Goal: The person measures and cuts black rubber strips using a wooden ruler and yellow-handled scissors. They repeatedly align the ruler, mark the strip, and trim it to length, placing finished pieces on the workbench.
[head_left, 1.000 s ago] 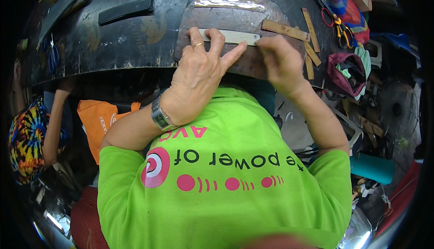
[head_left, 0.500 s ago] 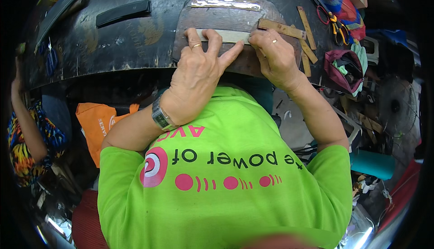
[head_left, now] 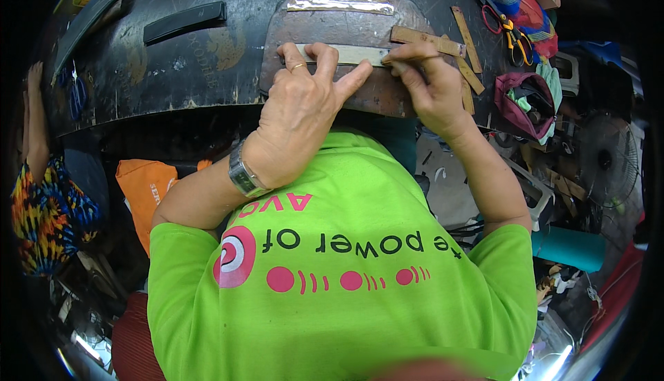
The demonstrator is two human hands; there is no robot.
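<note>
The left hand [head_left: 294, 97], open with fingers spread, presses its fingertips on a pale, narrow, flat strip [head_left: 353, 54], which lies across the near half of a brown, rounded board [head_left: 304, 30] on the black worktable [head_left: 180, 70]. The right hand [head_left: 432, 87] has thumb and fingers drawn together at the strip's right end; whether they grip it, I cannot tell. Farther right, an open maroon fabric pouch [head_left: 527, 127] holds dark material and light-green scraps [head_left: 520, 97].

Looks down from head height, close above green shirt [head_left: 346, 205] at six o'clock, facing black table [head_left: 169, 59] at twelve.
</note>
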